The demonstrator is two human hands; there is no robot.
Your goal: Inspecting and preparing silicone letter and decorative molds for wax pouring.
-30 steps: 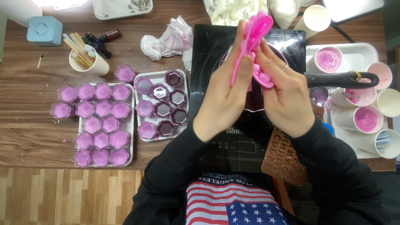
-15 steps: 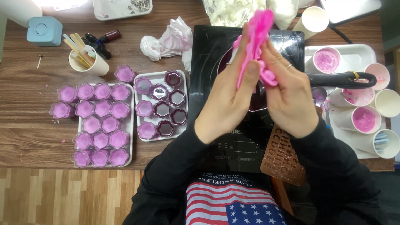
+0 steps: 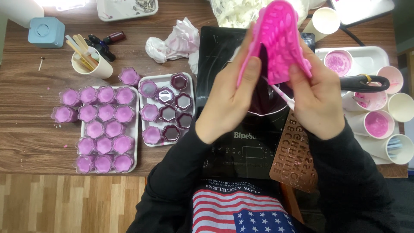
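Observation:
I hold a bright pink silicone mould (image 3: 280, 41) with many small cavities, bent into an arch above a dark pot (image 3: 263, 101) of purple liquid. My left hand (image 3: 230, 97) pinches the mould's left edge with thumb and fingers. My right hand (image 3: 317, 97) grips its right edge. The pot sits on a black induction hob (image 3: 215, 51), its black handle (image 3: 366, 82) pointing right. A thin stick (image 3: 282, 96) leans in the pot under the mould.
Two white trays (image 3: 133, 131) at left carry several flower-shaped cups, most filled pink, some dark purple. A brown letter mould (image 3: 297, 151) lies by the hob. Paper cups (image 3: 377, 123) with pink residue crowd the right. A crumpled tissue (image 3: 172, 41) and a stick cup (image 3: 88, 60) stand behind.
The mould was folded flat between both hands; now my hands have drawn apart and it has spread open, showing its cavities. The stick in the pot has come into view.

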